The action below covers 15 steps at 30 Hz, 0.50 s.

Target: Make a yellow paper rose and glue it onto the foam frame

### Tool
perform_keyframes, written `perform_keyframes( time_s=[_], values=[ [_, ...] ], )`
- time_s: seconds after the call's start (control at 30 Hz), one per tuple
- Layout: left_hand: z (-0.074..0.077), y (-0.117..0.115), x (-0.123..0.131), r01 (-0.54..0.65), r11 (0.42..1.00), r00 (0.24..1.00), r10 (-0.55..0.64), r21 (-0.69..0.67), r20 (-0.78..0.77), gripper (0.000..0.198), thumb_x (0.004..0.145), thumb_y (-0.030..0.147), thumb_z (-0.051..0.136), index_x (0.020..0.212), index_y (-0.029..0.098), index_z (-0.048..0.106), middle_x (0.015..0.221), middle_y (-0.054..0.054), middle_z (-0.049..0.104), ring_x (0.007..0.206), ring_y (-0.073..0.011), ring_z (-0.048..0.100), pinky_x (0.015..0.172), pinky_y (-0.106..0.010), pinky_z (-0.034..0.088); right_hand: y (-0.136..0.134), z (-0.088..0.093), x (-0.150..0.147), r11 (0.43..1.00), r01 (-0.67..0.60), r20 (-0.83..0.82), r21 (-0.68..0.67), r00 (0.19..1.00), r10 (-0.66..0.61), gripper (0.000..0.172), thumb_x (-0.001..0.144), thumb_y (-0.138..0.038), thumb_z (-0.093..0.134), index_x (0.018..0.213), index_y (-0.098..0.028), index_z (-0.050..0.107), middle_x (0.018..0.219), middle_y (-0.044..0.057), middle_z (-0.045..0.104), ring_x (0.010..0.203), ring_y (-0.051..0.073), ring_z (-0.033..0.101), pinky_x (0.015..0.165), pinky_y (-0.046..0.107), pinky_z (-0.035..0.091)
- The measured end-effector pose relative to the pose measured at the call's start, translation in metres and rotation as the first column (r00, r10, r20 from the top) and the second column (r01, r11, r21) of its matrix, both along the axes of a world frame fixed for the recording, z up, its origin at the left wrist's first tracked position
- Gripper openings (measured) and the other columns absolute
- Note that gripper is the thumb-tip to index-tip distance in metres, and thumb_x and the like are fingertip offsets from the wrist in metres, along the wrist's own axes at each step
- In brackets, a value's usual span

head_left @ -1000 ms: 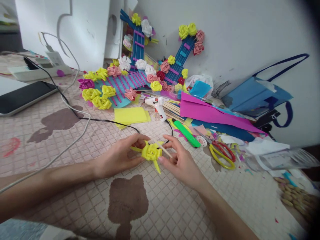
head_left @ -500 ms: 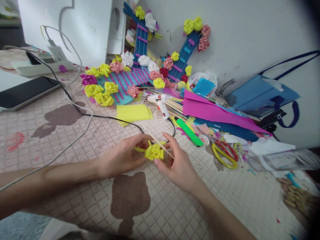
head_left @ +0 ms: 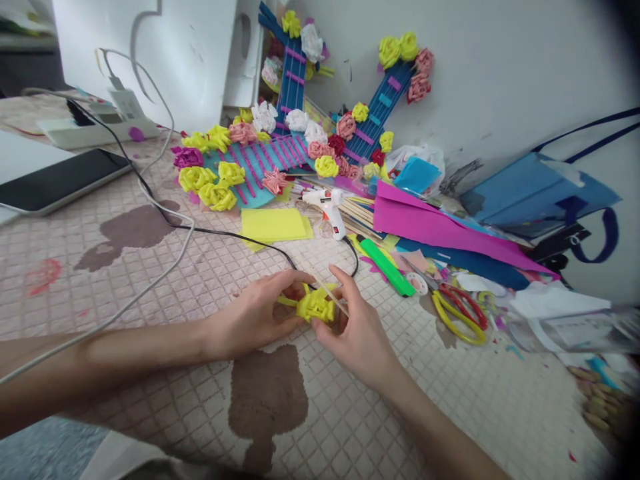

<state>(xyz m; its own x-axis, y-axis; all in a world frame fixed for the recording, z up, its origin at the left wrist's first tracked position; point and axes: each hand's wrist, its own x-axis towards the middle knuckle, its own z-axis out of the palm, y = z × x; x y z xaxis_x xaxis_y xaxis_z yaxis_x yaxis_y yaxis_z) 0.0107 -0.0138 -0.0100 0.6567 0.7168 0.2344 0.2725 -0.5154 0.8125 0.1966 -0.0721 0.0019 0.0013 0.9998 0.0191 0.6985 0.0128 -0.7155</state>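
Both hands meet over a small yellow paper flower (head_left: pixel 316 305) just above the checked pink cloth (head_left: pixel 150 280). My left hand (head_left: pixel 255 313) pinches the flower from the left, fingers curled around it. My right hand (head_left: pixel 353 330) closes on it from the right, and a thin wooden stick (head_left: pixel 330 293) runs between its thumb and fingers across the flower. A yellow strip sticks out to the left of the flower.
Behind lie a yellow paper stack (head_left: pixel 275 225), a white glue gun (head_left: pixel 330 208) with black cord, a green marker (head_left: pixel 387 267), scissors (head_left: pixel 457 310), magenta and blue sheets (head_left: pixel 430 227), and blue frames with paper flowers (head_left: pixel 250 167). A tablet (head_left: pixel 55 180), power strip and cables sit left.
My right hand has closed in on the flower, folding its loose lower strip out of sight. The view has shifted slightly, so everything sits a little further right.
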Motion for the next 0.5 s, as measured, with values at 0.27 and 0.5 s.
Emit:
perform_keyframes(
  time_s=[0.27,0.5],
  values=[
    [-0.001,0.001,0.000,-0.021,1.000,1.000,0.021,-0.014,-0.013,0.039,0.078,0.015,0.059,0.115,0.020,0.048,0.097,-0.003,0.063,0.089,-0.0145,0.063,0.075,-0.025,0.052,0.001,0.000,0.005,0.999,-0.028,0.103,0.046,0.994,0.024,0.072,0.077,-0.036,0.061,0.140,-0.024,0.028,0.111,0.010,0.060,0.088,0.023,0.062,0.073,0.037,0.050],
    [0.002,0.011,-0.008,0.051,0.995,0.999,-0.052,-0.083,-0.006,0.044,0.078,0.018,0.062,0.119,0.021,0.047,0.099,-0.003,0.061,0.089,-0.0139,0.060,0.076,-0.024,0.052,-0.003,0.014,0.025,0.988,-0.042,-0.047,0.149,0.998,0.050,0.025,0.093,-0.036,0.040,0.115,-0.024,0.047,0.089,0.001,0.059,0.057,0.010,0.053,0.049,0.023,0.040]
  ],
)
